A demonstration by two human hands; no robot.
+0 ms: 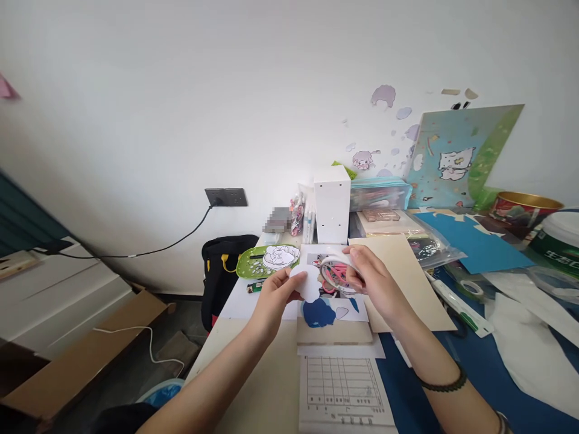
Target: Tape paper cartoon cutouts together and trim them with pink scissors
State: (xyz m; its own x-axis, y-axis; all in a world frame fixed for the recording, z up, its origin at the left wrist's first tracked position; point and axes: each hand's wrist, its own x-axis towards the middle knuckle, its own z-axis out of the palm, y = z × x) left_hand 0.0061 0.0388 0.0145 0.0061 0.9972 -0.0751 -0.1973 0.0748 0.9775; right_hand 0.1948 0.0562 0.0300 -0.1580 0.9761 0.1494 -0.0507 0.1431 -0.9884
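My left hand pinches a small white paper cutout with a scalloped edge. Close by on the right, my right hand grips a roll of white tape, held up beside the cutout. Below both hands lies a printed picture sheet, with pink-handled scissors showing through and around the tape ring. Nearer to me are blue paper scraps on a white sheet. Left of my left hand, a green tray bears a paper cutout with a line drawing.
A white box stands against the wall. Near me lies a printed table sheet. To the right are a beige board, blue paper, another tape roll and a green bucket. A black backpack hangs at left.
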